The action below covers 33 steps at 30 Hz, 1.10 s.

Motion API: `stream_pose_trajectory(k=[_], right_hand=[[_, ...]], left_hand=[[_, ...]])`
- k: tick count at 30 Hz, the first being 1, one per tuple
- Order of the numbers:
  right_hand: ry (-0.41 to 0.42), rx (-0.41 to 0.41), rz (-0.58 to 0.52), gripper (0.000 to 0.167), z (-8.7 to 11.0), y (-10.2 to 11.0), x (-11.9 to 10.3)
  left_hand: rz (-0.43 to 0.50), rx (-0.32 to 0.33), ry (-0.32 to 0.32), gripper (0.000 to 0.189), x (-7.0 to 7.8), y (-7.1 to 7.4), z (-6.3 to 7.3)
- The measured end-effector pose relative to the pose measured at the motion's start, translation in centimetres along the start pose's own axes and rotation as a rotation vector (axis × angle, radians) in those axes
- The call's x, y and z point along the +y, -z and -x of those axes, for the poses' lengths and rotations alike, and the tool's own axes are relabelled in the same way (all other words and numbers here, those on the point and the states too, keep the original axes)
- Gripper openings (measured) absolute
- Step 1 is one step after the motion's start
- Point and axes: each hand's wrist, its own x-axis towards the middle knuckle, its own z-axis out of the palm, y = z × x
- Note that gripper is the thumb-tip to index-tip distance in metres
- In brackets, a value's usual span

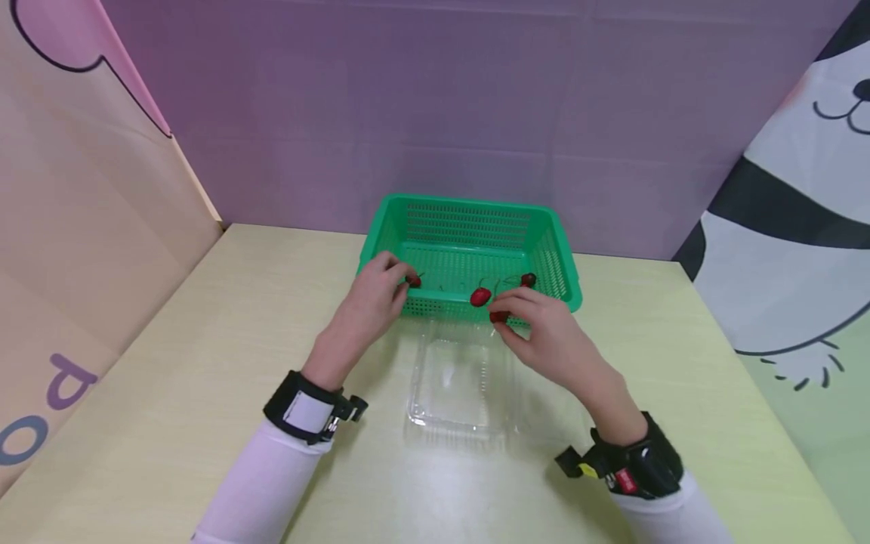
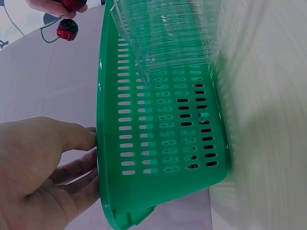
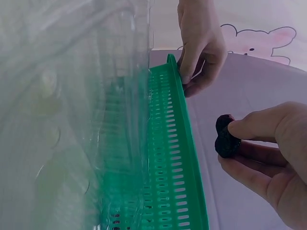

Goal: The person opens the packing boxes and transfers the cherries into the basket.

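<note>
A green plastic basket (image 1: 469, 198) stands at the back of the table with cherries in it. My left hand (image 1: 370, 298) reaches over its left front corner, fingertips pinching a dark red cherry (image 1: 414, 281); the basket's rim hides those fingertips in the left wrist view. Over the front rim my right hand (image 1: 544, 332) pinches a cherry (image 1: 499, 316) between thumb and fingers. A second cherry (image 1: 479, 296) with a stem shows just left of those fingertips. Two dark cherries (image 3: 226, 136) appear together at the right hand in the right wrist view. Another cherry (image 1: 528, 279) lies behind it.
A clear plastic clamshell box (image 1: 414, 400) lies open in front of the basket, its transparent lid (image 1: 550, 412) spread to the right. Purple cloth (image 1: 476, 98) hangs behind the table (image 1: 272, 302). Printed panels stand on both sides.
</note>
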Motion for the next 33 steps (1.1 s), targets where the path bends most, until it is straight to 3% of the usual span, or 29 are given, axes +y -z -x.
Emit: stream_pose_trajectory(k=[10,18,33], right_hand=[[-0.024,0.122,0.004,0.021,0.0,0.1,1.3],[-0.098,0.247,0.011,0.025,0.1,0.1,2.5],[-0.265,0.272,0.082,0.021,0.4,0.3,3.8]], left_hand=[[-0.007,0.008,-0.020,0.016,0.0,0.0,0.1],[-0.045,-0.004,-0.014,0.014,0.2,0.2,0.2],[-0.062,0.010,-0.007,0.011,0.1,0.2,0.3]])
